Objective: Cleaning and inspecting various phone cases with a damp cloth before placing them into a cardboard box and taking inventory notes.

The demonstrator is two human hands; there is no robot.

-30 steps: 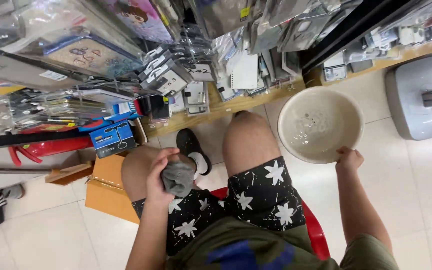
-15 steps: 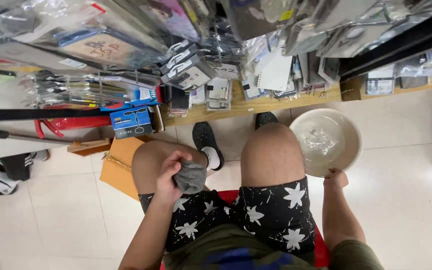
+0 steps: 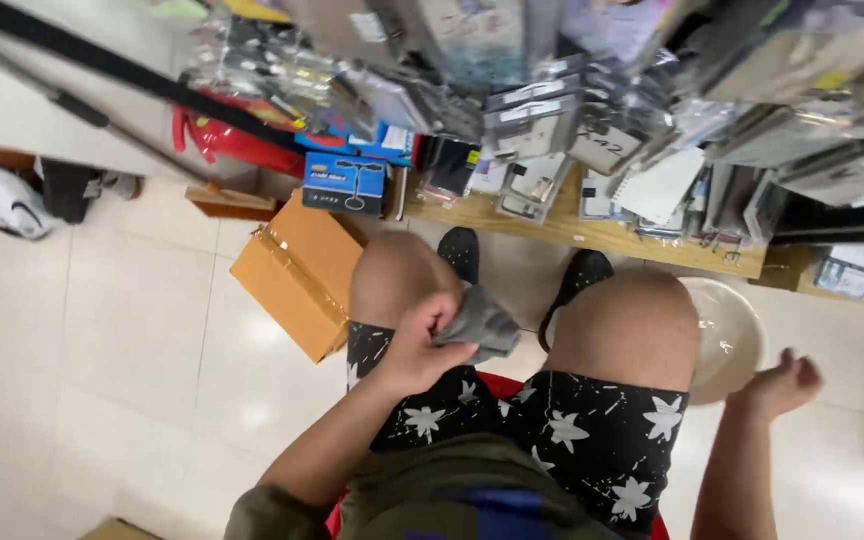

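Note:
I sit on a red stool and look down at my knees and star-patterned black shorts. My left hand (image 3: 420,345) grips a crumpled grey cloth (image 3: 480,322) over my left thigh. My right hand (image 3: 780,385) hovers with fingers apart beside the rim of a white basin (image 3: 742,335) holding a little water on the floor. The hand has no hold on the basin. My right knee hides part of the basin.
A brown cardboard box (image 3: 297,270) lies on the tiled floor left of my legs. A low wooden shelf (image 3: 592,232) ahead is packed with plastic-wrapped goods and a blue box (image 3: 344,183). White shoes (image 3: 2,195) sit at far left.
My right hand has let go of the basin, which now rests on the floor beside my right knee. My view has swung left. The left hand still holds the cloth.

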